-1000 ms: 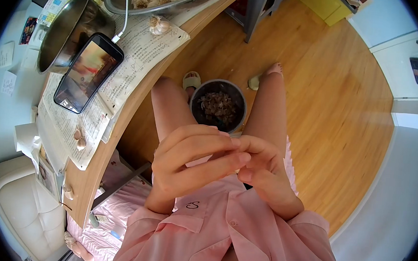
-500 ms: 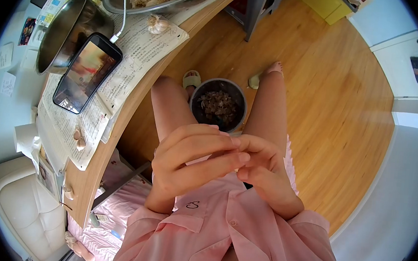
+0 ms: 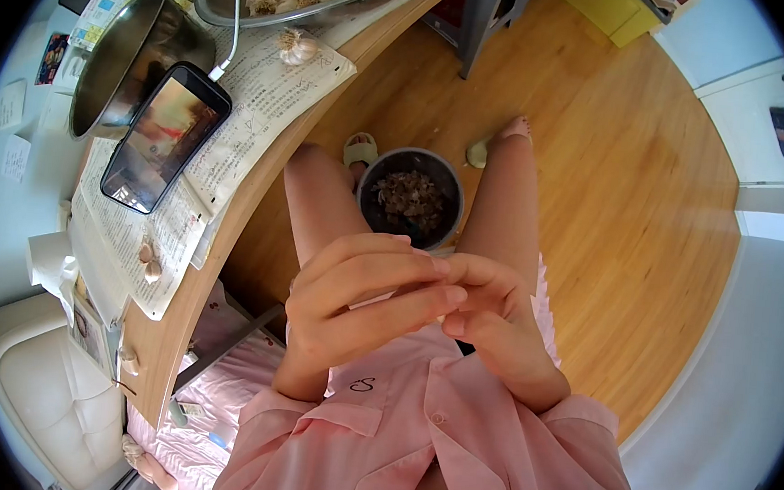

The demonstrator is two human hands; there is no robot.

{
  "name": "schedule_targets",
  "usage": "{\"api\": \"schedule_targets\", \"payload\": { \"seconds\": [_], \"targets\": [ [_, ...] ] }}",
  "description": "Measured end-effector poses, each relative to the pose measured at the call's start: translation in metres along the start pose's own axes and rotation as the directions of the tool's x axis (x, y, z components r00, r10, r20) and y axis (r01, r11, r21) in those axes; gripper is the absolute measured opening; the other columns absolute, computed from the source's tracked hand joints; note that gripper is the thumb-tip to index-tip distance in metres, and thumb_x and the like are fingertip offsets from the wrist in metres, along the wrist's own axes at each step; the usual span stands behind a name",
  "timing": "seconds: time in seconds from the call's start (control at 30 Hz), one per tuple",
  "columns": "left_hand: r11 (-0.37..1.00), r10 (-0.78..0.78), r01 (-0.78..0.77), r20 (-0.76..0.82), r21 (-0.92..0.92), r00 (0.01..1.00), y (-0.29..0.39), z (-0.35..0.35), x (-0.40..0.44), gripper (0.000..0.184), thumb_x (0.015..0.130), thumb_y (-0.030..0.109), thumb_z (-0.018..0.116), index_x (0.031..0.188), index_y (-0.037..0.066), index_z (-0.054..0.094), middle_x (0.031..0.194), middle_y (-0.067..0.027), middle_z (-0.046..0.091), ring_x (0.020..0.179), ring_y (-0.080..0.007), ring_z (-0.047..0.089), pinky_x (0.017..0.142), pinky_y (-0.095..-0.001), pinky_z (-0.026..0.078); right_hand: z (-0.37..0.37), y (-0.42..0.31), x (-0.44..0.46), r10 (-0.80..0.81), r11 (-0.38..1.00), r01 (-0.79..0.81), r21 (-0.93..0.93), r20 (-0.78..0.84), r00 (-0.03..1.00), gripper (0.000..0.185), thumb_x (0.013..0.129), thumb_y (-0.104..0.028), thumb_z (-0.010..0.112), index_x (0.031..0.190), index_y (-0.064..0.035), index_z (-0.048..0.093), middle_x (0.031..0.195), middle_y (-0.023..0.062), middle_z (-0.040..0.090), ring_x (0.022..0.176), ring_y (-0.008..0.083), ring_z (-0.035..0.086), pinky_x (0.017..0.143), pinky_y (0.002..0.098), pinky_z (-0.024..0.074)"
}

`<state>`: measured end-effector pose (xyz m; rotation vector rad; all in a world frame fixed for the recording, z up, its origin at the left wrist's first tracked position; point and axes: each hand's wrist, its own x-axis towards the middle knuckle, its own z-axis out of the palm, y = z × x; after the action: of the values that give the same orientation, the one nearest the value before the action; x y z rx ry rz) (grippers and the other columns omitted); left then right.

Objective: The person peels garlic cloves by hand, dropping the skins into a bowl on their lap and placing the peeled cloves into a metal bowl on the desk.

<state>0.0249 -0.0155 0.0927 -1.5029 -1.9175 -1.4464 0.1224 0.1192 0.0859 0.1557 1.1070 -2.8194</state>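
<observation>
My left hand [image 3: 365, 294] and my right hand [image 3: 501, 325] meet in front of my chest, fingertips together. Both are closed in a pinch around a small pale piece [image 3: 442, 319], of which only a sliver shows; it could be garlic, but the fingers hide most of it. Beyond the hands, a dark bucket [image 3: 456, 199] stands on the floor between my legs, with brownish papery skins [image 3: 409, 198] inside. On the desk to the left lie a few loose garlic cloves [image 3: 150, 267] and one whole garlic bulb [image 3: 297, 47].
A metal basin [image 3: 285, 23] of garlic bulbs stands at the desk's [image 3: 246, 199] far end. Nearer are a tilted steel pot [image 3: 102, 66] and a phone [image 3: 165, 140] on a white cable, above printed sheets [image 3: 267, 83]. A yellow box [image 3: 604, 13] sits on the floor at the back.
Hardly anything differs. Both hands keep the same pinched hold in the same place; the view has shifted very slightly.
</observation>
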Motion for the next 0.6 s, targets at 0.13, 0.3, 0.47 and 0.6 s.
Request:
{"api": "schedule_targets", "payload": {
  "seconds": [0.13, 0.3, 0.47, 0.6],
  "targets": [
    [0.999, 0.038, -0.037, 0.036, -0.032, 0.999, -0.0041, -0.0029, -0.0023, 0.026, 0.064, 0.015, 0.070, 0.086, 0.003, 0.069, 0.089, -0.0140, 0.063, 0.076, -0.0251, 0.059, 0.069, -0.0346, 0.052, 0.0010, -0.0005, -0.0018, 0.017, 1.000, -0.018, -0.026, -0.041, 0.999, 0.025, 0.079, 0.007, 0.051, 0.104, 0.0035, 0.055, 0.100, 0.0030, 0.055, 0.098, 0.0093, 0.050, 0.081, 0.0222, 0.0414],
    [0.999, 0.030, -0.029, 0.032, -0.026, 0.999, -0.0035, -0.0035, -0.0029, 0.026, 0.063, 0.014, 0.070, 0.087, 0.004, 0.069, 0.089, -0.0137, 0.063, 0.077, -0.0252, 0.059, 0.070, -0.0344, 0.052, 0.0038, -0.0003, -0.0007, -0.002, 1.000, 0.003, 0.026, -0.024, 1.000, 0.022, 0.080, 0.004, 0.055, 0.102, 0.0016, 0.056, 0.099, 0.0020, 0.055, 0.097, 0.0086, 0.050, 0.083, 0.0239, 0.0405],
    [1.000, 0.009, -0.008, 0.029, -0.023, 1.000, -0.0028, -0.0041, -0.0030, 0.025, 0.064, 0.014, 0.070, 0.087, 0.004, 0.070, 0.089, -0.0137, 0.063, 0.077, -0.0247, 0.059, 0.071, -0.0348, 0.052, 0.0034, -0.0016, -0.0003, 0.025, 1.000, -0.026, -0.012, -0.022, 0.999, 0.022, 0.080, 0.002, 0.060, 0.101, 0.0006, 0.057, 0.099, 0.0014, 0.056, 0.098, 0.0090, 0.050, 0.086, 0.0255, 0.0396],
    [0.998, -0.029, 0.030, 0.023, -0.050, 0.999, -0.0031, -0.0048, -0.0038, 0.026, 0.063, 0.013, 0.071, 0.087, 0.005, 0.070, 0.088, -0.0116, 0.063, 0.076, -0.0231, 0.060, 0.070, -0.0332, 0.052, 0.0022, -0.0010, 0.0007, 0.063, 0.998, -0.063, 0.009, -0.019, 0.998, 0.022, 0.080, 0.002, 0.060, 0.102, 0.0010, 0.056, 0.100, 0.0021, 0.056, 0.099, 0.0097, 0.051, 0.087, 0.0250, 0.0401]
  ]
}}
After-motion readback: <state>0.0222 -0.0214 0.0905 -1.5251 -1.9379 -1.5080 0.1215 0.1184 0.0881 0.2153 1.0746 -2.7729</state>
